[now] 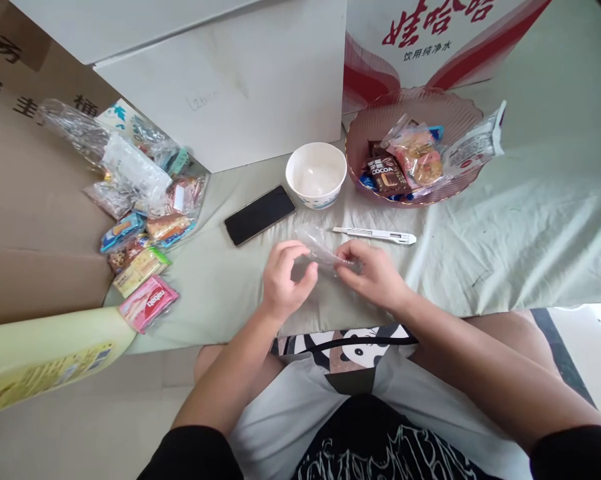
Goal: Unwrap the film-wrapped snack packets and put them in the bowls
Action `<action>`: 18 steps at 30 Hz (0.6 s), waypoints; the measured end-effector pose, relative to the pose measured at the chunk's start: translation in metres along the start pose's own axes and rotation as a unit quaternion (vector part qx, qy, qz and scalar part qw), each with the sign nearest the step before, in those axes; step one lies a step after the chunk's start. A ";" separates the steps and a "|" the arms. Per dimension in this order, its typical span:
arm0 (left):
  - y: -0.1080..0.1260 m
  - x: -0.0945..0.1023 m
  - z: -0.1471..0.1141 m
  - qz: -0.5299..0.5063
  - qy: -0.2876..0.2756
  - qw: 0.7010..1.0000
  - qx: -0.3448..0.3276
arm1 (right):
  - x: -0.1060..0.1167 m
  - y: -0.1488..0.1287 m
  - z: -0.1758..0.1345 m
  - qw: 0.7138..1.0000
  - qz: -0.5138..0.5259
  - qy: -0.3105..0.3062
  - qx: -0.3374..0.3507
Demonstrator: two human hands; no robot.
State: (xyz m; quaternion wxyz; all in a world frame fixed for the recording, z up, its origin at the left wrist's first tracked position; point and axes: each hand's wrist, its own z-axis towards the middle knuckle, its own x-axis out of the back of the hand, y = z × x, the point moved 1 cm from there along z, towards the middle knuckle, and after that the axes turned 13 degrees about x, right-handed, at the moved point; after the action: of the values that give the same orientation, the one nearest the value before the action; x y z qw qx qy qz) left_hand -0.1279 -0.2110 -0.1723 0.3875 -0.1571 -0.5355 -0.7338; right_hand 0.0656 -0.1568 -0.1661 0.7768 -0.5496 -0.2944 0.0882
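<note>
A clear, crinkled plastic bag stretches between my hands, just above the cloth. My right hand pinches its right end between thumb and fingers. At the bag's left end, my left hand is curved with thumb and index finger apart; the fingertips are close to the film, and whether they touch it I cannot tell. Right behind the bag lies a white utility knife. A white paper bowl stands farther back, its visible inside bare. Beside it a black phone lies face up.
A pink ribbed bowl at back right holds several wrapped snacks. More snack packets and clear wrappers are heaped at left, near a pale yellow jug. White boxes and a brown carton border the cloth-covered table.
</note>
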 end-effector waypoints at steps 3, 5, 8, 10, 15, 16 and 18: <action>0.004 -0.009 -0.003 -0.092 -0.146 0.985 0.026 | -0.004 -0.003 -0.004 0.997 0.048 -0.048 0.049; 0.003 -0.012 -0.004 -0.173 -0.245 0.952 0.068 | -0.006 -0.004 -0.006 0.990 0.113 -0.072 0.055; -0.005 -0.006 -0.002 -0.202 -0.273 0.931 0.133 | -0.005 -0.004 -0.006 0.973 0.211 -0.075 0.052; -0.014 0.004 0.000 -0.158 -0.183 0.960 0.140 | -0.004 -0.001 -0.005 0.973 0.219 -0.056 0.046; -0.020 0.034 0.026 -0.011 0.118 0.985 0.128 | 0.006 0.001 0.002 0.992 0.122 0.009 -0.032; -0.015 0.036 0.038 0.005 0.147 0.981 0.128 | 0.010 -0.001 0.004 0.993 0.115 0.010 -0.038; 0.003 0.034 0.071 0.042 0.175 0.979 0.095 | 0.017 -0.005 0.007 0.993 0.109 0.003 -0.037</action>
State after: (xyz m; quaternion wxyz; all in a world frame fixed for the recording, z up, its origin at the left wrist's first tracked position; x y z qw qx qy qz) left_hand -0.1611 -0.1609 -0.1216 0.5187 -0.0110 -0.5201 -0.6785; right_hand 0.0742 -0.1453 -0.1535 0.7427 -0.6068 -0.2333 0.1604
